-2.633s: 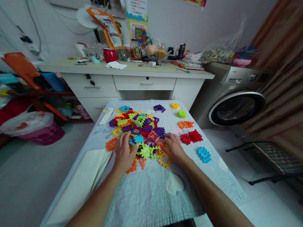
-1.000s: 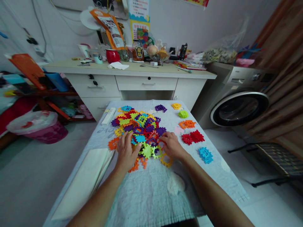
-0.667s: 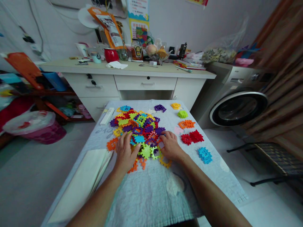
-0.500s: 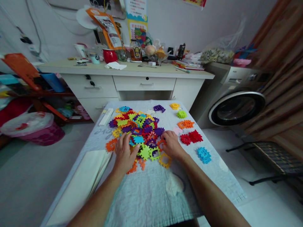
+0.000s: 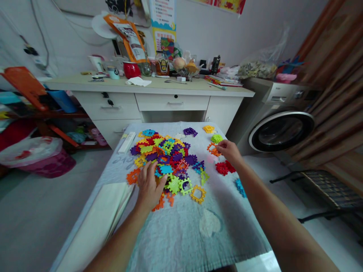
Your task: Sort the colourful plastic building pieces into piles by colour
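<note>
A heap of coloured plastic interlocking tiles lies on a small table covered by a pale blue cloth. My left hand rests flat with spread fingers on the near left edge of the heap. My right hand is out to the right, pinching an orange tile over the spot where orange tiles are grouped. Small sorted groups lie along the right side: purple, yellow, green, red and blue, the last partly hidden by my forearm.
A white flat box lies along the table's left edge. Behind stands a cluttered white desk with drawers. A washing machine is at the right, a pink bin at the left, a chair at the far right.
My right hand left the heap's near right side and moved up and right to the orange group, carrying an orange tile. The left hand stayed put.
</note>
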Motion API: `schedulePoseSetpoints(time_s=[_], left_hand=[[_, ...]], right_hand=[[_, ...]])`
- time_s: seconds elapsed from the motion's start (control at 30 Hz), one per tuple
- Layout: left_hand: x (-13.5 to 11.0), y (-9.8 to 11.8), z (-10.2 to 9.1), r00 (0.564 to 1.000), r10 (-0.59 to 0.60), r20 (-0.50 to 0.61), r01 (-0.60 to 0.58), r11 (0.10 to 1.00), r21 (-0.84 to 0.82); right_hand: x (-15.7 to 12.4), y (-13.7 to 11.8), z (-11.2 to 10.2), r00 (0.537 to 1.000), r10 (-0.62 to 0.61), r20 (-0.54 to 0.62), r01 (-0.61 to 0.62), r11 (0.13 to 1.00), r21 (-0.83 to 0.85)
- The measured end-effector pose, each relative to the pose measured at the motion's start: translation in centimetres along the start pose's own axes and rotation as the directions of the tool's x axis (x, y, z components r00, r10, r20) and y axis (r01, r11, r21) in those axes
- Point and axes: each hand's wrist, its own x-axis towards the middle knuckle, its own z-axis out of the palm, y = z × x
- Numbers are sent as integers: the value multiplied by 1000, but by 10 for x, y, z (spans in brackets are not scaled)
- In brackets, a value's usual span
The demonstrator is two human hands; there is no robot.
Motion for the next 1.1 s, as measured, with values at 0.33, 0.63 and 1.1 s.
schedulePoseSetpoints(time_s=[0.33, 0.63, 1.1], left_hand=[[0, 0, 1, 1000, -8, 1, 8, 1000, -5], [0, 0, -1, 1000, 0, -8, 0, 1000, -9], [-1, 0, -3, 1000, -27, 8, 27, 999, 44]], right_hand=[[38, 31, -20, 981, 150, -125, -186, 918, -352], [7, -1, -17, 979, -48, -199, -69, 838, -541], [-72, -14, 75, 931, -228, 285, 352, 764, -541]])
